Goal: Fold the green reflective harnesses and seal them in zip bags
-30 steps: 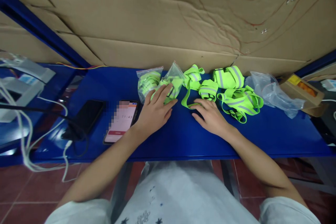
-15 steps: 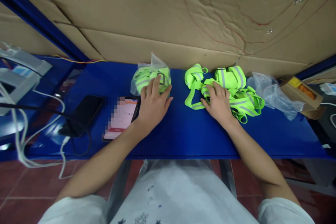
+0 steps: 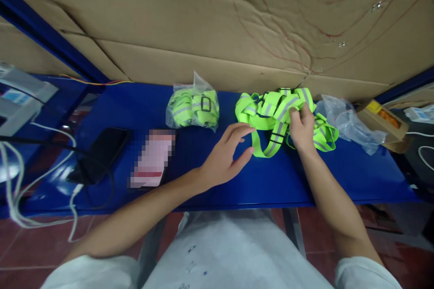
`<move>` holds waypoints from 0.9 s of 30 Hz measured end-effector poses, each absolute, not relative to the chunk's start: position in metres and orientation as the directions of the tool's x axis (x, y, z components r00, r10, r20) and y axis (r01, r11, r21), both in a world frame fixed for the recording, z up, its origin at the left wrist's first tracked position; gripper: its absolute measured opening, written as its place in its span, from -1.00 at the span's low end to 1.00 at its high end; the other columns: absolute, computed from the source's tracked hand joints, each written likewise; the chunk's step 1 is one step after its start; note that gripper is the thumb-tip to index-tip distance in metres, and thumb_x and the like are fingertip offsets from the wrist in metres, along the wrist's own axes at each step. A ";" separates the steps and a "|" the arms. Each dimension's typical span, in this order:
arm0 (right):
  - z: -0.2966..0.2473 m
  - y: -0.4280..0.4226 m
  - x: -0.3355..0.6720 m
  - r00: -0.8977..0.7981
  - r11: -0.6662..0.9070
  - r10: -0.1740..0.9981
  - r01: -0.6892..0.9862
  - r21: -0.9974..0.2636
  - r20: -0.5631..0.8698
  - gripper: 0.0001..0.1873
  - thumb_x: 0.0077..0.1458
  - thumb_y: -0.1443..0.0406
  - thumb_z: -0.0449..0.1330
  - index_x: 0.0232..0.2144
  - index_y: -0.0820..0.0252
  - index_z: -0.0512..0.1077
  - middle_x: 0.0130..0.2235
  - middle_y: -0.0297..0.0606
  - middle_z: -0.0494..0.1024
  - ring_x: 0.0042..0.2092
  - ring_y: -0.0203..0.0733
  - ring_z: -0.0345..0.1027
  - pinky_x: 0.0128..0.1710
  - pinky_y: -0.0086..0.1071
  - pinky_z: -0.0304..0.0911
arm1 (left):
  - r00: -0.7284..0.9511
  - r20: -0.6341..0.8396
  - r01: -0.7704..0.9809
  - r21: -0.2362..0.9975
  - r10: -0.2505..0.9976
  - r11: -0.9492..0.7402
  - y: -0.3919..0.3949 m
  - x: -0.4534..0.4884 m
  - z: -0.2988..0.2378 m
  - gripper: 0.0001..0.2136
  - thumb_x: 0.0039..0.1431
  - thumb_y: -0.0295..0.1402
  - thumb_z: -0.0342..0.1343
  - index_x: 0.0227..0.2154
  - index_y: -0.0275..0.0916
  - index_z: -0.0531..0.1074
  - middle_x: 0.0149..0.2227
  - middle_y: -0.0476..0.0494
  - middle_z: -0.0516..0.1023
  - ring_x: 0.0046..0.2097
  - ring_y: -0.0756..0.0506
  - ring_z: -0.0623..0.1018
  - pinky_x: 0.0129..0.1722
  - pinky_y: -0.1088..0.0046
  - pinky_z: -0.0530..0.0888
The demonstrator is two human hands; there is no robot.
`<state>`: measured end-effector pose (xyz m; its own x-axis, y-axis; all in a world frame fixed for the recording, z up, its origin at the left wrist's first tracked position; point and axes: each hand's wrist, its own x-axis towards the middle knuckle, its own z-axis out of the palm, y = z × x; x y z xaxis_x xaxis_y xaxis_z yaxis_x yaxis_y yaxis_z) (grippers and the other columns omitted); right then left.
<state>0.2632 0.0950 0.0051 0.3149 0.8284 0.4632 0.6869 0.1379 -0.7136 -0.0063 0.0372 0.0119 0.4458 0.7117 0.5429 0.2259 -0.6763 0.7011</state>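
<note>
A tangled pile of neon-yellow reflective straps [image 3: 267, 107] with grey stripes and black buckles lies at the back right of the blue table. My right hand [image 3: 302, 128] is closed on one of these straps, lifting part of it. My left hand [image 3: 228, 153] has its thumb and fingers apart, just left of a hanging strap loop [image 3: 266, 146]; whether the fingertips touch it I cannot tell. Further left sits a clear plastic bag [image 3: 194, 107] packed with folded straps of the same kind, a black buckle showing through.
To the left lie a phone with a lit screen [image 3: 154, 158] and a black phone [image 3: 101, 153] with white cables [image 3: 20, 198]. A crumpled clear bag [image 3: 352, 122] and a small cardboard box [image 3: 383, 124] stand right of the straps. A cardboard wall [image 3: 190, 27] rises behind.
My left hand has left the bagged straps and moved right, beside the loose straps. My right hand has shifted right and closed on a strap, pulling part of the pile up.
</note>
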 end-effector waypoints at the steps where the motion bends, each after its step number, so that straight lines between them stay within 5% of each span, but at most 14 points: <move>1: 0.004 0.091 0.261 0.317 0.175 0.833 0.626 -0.760 0.453 -0.63 0.29 -0.01 0.04 -0.24 0.13 0.45 -0.32 -0.23 0.49 -0.25 -0.08 0.38 -0.19 -0.20 0.35 | 0.419 0.572 0.217 0.691 0.705 -0.689 0.038 -0.006 0.009 -0.59 0.38 -0.38 0.10 0.25 -0.15 0.27 0.22 -0.32 0.38 0.24 -0.15 0.47 0.13 0.29 0.58; 7: -0.005 0.058 0.228 0.126 0.048 0.989 0.234 -0.971 0.080 -0.62 0.25 -0.06 0.19 -0.04 0.01 0.45 -0.17 -0.30 0.56 -0.16 -0.11 0.47 -0.18 -0.24 0.43 | 0.422 0.721 0.397 0.399 0.550 -0.827 0.047 -0.013 -0.003 -0.47 0.25 -0.37 0.26 0.25 -0.08 0.29 0.34 -0.33 0.28 0.39 -0.30 0.32 0.34 0.02 0.38; 10: -0.004 0.046 0.215 0.000 -0.054 0.998 0.177 -0.983 -0.055 -0.59 0.29 -0.08 0.15 0.00 0.00 0.44 -0.12 -0.32 0.57 -0.13 -0.14 0.48 -0.15 -0.27 0.44 | 0.524 0.590 0.363 0.498 0.615 -0.787 0.049 -0.016 -0.005 -0.49 0.24 -0.42 0.23 0.24 -0.14 0.32 0.25 -0.29 0.43 0.31 -0.25 0.43 0.28 0.15 0.45; 13: -0.003 0.041 0.213 -0.020 0.079 0.997 0.274 -0.958 0.077 -0.49 0.40 -0.12 -0.05 0.12 0.00 0.39 0.03 -0.24 0.53 0.04 -0.09 0.46 -0.01 -0.20 0.44 | 0.398 0.433 0.293 0.775 0.809 -0.560 0.047 -0.017 0.000 -0.60 0.28 -0.32 0.21 0.16 -0.22 0.40 0.05 -0.22 0.58 0.06 -0.15 0.59 0.08 0.32 0.54; 16: -0.001 0.039 0.217 -0.078 0.309 0.949 0.435 -0.846 0.307 -0.44 0.39 -0.07 0.02 0.29 -0.01 0.23 0.18 -0.12 0.41 0.11 -0.05 0.42 0.07 -0.11 0.42 | 0.232 0.156 0.086 0.980 0.960 -0.180 0.046 -0.016 0.010 -0.61 0.26 -0.11 0.24 0.01 -0.26 0.48 -0.18 -0.11 0.63 -0.24 -0.05 0.59 -0.21 0.45 0.53; 22: 0.005 0.034 0.214 -0.275 0.652 0.665 0.666 -0.362 0.694 -0.28 0.23 0.00 0.28 0.34 -0.02 0.20 0.26 -0.01 0.27 0.30 0.22 0.24 0.20 0.14 0.31 | 0.297 -0.211 -0.278 0.914 0.931 0.296 0.048 -0.009 0.015 -0.57 0.05 -0.03 0.39 -0.17 -0.28 0.59 -0.22 -0.10 0.65 -0.22 -0.06 0.58 -0.21 0.45 0.49; 27: 0.008 0.032 0.210 -0.513 0.713 0.604 0.690 -0.126 0.610 -0.34 0.23 0.16 0.31 0.32 -0.03 0.23 0.26 -0.03 0.32 0.25 0.18 0.30 0.18 0.05 0.27 | 0.336 -0.325 -0.249 0.875 0.884 0.416 0.052 -0.014 0.012 -0.52 0.04 0.07 0.36 -0.23 -0.30 0.62 -0.30 -0.13 0.64 -0.31 -0.07 0.57 -0.31 0.45 0.44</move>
